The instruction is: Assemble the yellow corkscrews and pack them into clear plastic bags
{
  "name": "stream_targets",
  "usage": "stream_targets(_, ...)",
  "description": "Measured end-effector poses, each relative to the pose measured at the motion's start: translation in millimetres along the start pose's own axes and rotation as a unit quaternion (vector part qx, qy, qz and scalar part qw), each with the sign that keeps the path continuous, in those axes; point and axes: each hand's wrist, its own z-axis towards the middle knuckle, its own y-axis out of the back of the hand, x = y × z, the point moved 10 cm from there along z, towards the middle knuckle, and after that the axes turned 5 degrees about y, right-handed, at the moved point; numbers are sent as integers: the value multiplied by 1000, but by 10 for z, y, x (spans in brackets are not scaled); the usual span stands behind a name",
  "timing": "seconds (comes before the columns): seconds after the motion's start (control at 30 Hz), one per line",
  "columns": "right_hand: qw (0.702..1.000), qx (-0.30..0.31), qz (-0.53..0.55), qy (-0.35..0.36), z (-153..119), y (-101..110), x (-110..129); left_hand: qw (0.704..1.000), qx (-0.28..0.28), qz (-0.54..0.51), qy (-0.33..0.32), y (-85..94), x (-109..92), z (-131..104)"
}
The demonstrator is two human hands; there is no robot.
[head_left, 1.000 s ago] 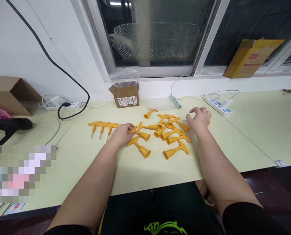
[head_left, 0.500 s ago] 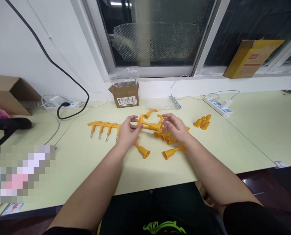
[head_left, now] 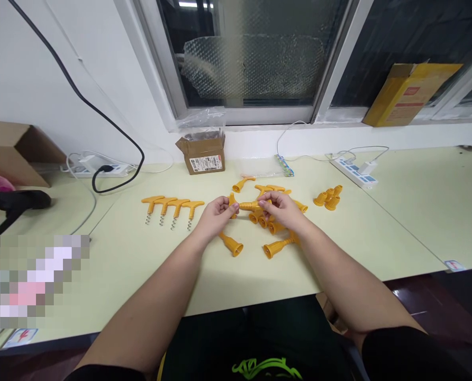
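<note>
Just above the table, a yellow corkscrew (head_left: 247,206) lies sideways between my hands. My left hand (head_left: 215,218) is closed on its T-shaped handle at the left end. The fingers of my right hand (head_left: 282,211) pinch its bell-shaped sleeve at the right end and partly hide it. More yellow corkscrews with sleeves (head_left: 274,227) lie beneath and beside my right hand. One sleeved corkscrew (head_left: 233,246) rests below my left hand, another (head_left: 274,248) nearer my right forearm. Left of my left hand, several corkscrews with bare metal spirals (head_left: 175,207) are lined up.
Loose yellow sleeves (head_left: 331,199) cluster at the right. Behind are a small cardboard box (head_left: 205,154), a clear plastic bag (head_left: 260,167) and a power strip (head_left: 353,172). A black cable (head_left: 101,114) hangs at the left. The table (head_left: 236,286) ends before my body.
The held corkscrew's handle and sleeve now sit in one line between my hands. A second handle that was near my right fingers now lies on the table behind them. My left hand shifted slightly right.
</note>
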Motion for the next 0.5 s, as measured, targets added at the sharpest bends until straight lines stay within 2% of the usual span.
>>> stream_targets(0.07,1000,-10,-8,18,-8,14,52,997,30,-55,45,-50,74,-2)
stream_targets(0.2,997,-21,-38,57,-36,16,170,985,57,-117,111,-87,154,-31)
stream_targets(0.3,993,-34,-72,83,-52,29,237,978,71,-143,131,-119,175,-48)
stream_targets(0.4,996,-36,-64,60,-51,25,199,989,56,-121,65,-88,65,-35)
stream_targets(0.5,1000,7,-16,-19,-53,-71,57,996,32,-77,-25,-45,-103,-52)
